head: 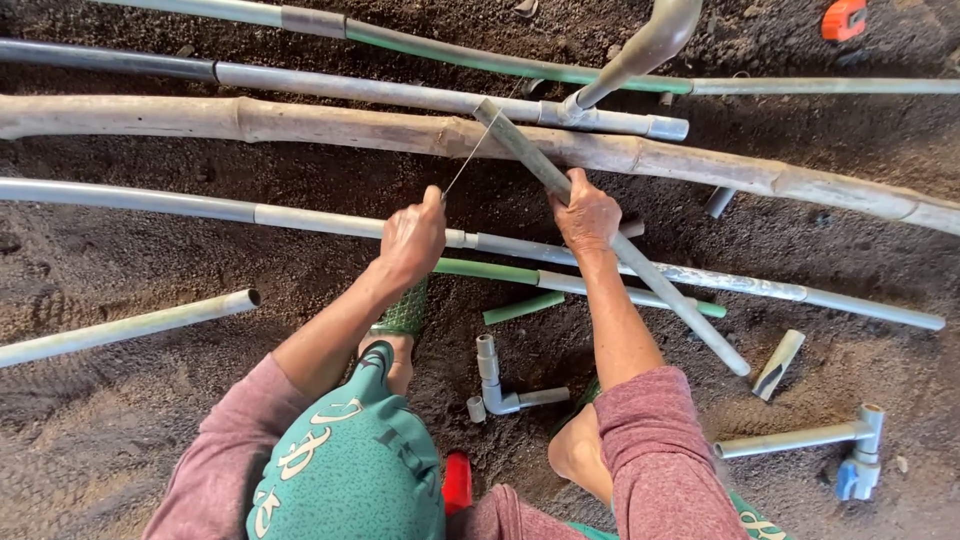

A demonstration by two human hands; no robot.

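Dark loose soil ground (pixel 130 420) carries long grey plastic pipes (pixel 130 198), a thick bamboo pole (pixel 300 122), short green pipe offcuts (pixel 524 307), a grey elbow fitting (pixel 497 385) and an orange tape measure (pixel 845 18) at its far right corner

A grey plastic pipe (pixel 655 290) slants from upper left to lower right, its upper end resting on the long bamboo pole (pixel 300 122) and its lower end on the soil below the pole. A thin pale string (pixel 470 155) (taut, barely visible) runs from that upper end down-left, away from the pole.
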